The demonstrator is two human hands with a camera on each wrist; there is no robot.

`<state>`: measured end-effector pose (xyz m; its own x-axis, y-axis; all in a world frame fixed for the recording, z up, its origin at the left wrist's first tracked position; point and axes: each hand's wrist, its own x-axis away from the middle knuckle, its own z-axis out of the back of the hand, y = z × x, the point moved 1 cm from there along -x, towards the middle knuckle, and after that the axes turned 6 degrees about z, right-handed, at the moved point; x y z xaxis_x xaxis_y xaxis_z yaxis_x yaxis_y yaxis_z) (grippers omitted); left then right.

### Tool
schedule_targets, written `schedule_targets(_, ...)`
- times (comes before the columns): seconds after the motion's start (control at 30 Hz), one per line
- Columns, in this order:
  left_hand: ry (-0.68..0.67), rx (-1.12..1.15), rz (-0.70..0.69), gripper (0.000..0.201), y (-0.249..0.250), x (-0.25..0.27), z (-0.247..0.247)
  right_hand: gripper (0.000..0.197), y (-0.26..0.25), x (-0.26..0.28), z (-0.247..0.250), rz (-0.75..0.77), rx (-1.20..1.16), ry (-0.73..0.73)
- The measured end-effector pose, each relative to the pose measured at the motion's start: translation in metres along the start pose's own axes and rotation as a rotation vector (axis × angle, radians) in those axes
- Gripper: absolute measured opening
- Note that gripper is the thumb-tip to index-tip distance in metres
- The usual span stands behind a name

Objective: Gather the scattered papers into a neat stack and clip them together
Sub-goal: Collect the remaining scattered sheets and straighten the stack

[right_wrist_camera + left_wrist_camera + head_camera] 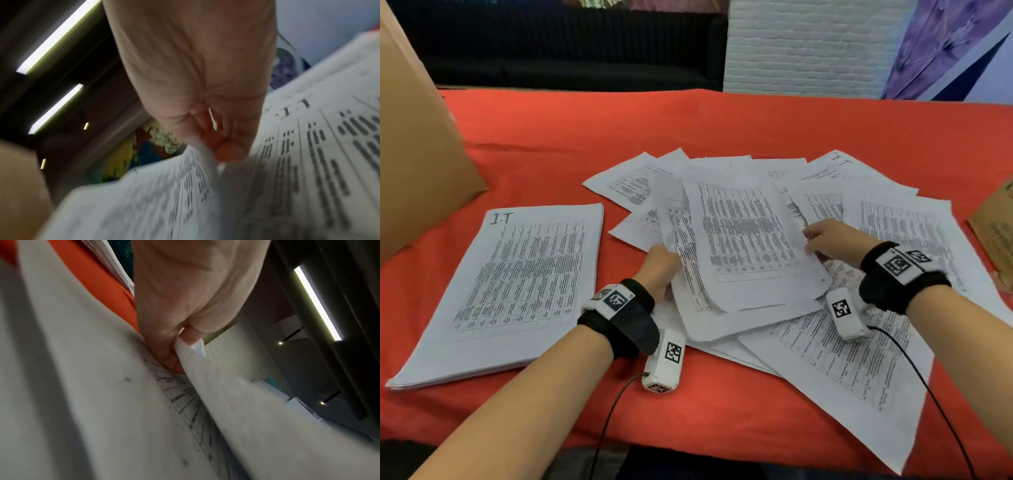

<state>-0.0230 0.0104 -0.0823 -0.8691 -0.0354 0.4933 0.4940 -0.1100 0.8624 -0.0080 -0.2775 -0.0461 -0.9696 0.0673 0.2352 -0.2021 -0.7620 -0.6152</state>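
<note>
Printed white papers (825, 212) lie fanned out and overlapping on the red tablecloth (688, 130). A few sheets (743, 240) are lifted off the heap. My left hand (659, 263) pinches their left edge; the left wrist view shows the thumb and fingers (170, 352) closed on the paper's edge (193, 347). My right hand (825, 240) pinches their right edge, with the fingertips (228, 151) on the sheet (185, 186) in the right wrist view. A squared stack of papers (517, 284) marked "I-T" lies to the left. No clip shows.
A large cardboard panel (417, 147) stands at the left edge of the table. A brown cardboard piece (995, 233) lies at the far right. A white brick wall (801, 44) and a dark sofa (571, 44) are behind the table. Cables run from both wrist cameras.
</note>
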Motion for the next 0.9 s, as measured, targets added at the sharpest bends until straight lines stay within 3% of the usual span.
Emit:
schedule_targets(0.07,-0.031,-0.036,-0.002,0.029,-0.002,-0.002,0.001,0.034,-0.003,0.012,-0.003,-0.037,-0.122,-0.110)
schedule_targets(0.13,-0.068,-0.082,-0.039,0.027,-0.003,-0.001,0.001,0.035,-0.003,0.017,-0.009,-0.049,-0.083,-0.156)
schedule_targets(0.3,-0.051,-0.043,-0.031,0.031,-0.005,-0.005,0.006,0.040,0.002,0.014,-0.024,0.026,-0.010,-0.112)
schedule_targets(0.43,-0.109,0.018,-0.018,0.061,-0.006,-0.001,0.005,0.055,0.003,0.020,-0.027,0.066,-0.018,-0.232)
schedule_targets(0.53,-0.146,0.009,-0.103,0.033,-0.007,0.005,0.003,0.060,0.000,0.027,-0.024,0.085,-0.027,-0.346)
schedule_targets(0.77,-0.181,0.010,-0.227,0.051,0.013,-0.001,0.005,0.029,-0.012,0.025,-0.040,0.026,-0.727,-0.124)
schedule_targets(0.9,0.067,-0.435,-0.200,0.067,0.020,-0.009,0.013,0.031,-0.001,0.023,-0.054,-0.009,-1.008,-0.051)
